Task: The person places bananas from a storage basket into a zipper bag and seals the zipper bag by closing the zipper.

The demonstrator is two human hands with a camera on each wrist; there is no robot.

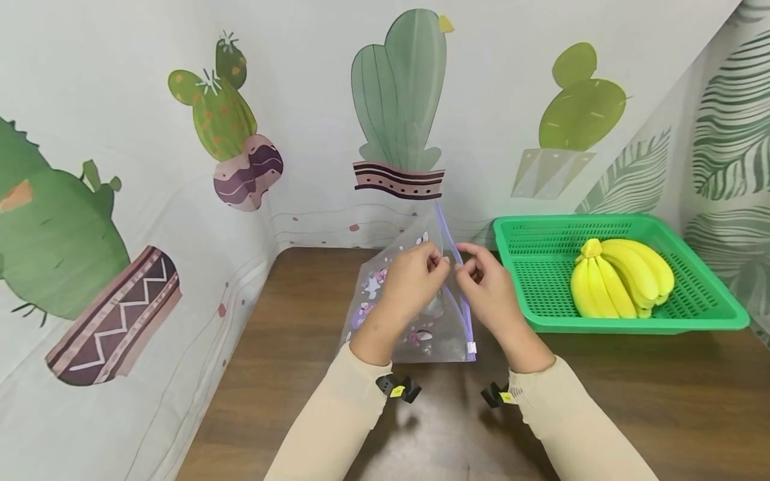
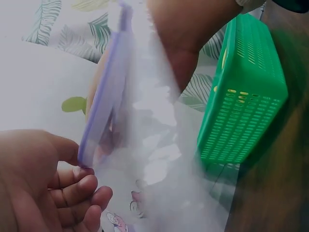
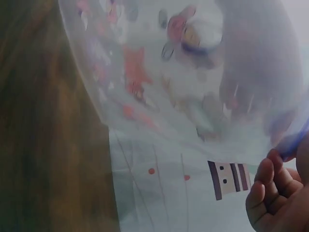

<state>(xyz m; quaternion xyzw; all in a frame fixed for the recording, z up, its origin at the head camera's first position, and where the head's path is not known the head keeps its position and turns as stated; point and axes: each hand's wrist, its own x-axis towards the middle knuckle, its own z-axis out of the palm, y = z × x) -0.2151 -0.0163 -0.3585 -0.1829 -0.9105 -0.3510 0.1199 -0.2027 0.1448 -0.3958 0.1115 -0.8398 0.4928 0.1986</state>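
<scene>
Clear plastic, printed with small cartoon figures: a zip bag (image 1: 424, 334) stands tilted between the two hands, above the brown table (image 1: 289, 361). Purple zip strip (image 1: 467, 321) along its right side; pale slider (image 1: 472, 347) at the strip's near, lower end. Above the slider two purple lines run apart toward the hands.

Left hand (image 1: 412, 280): thumb and forefinger closed together on the purple edge in the left wrist view; the other fingers bend loosely below it. Right hand (image 1: 488, 287): thumb and forefinger curled in at the opposite side of the strip, pinching it. In the right wrist view this hand shows only in part, fingers bent, purple edge against them. The fingertips of the two hands sit near each other, the bag's mouth between.

Green basket (image 1: 637, 326) to the right of the right hand, perforated walls, on the table. Yellow bananas (image 1: 619, 277) lie inside it, toward its right half. Cream sleeves (image 1: 331, 421) on both arms; small black devices (image 1: 397, 387) at the wrists. Behind, a white cloth (image 1: 313, 100) printed with potted cacti and, at far right, striped leaves.
</scene>
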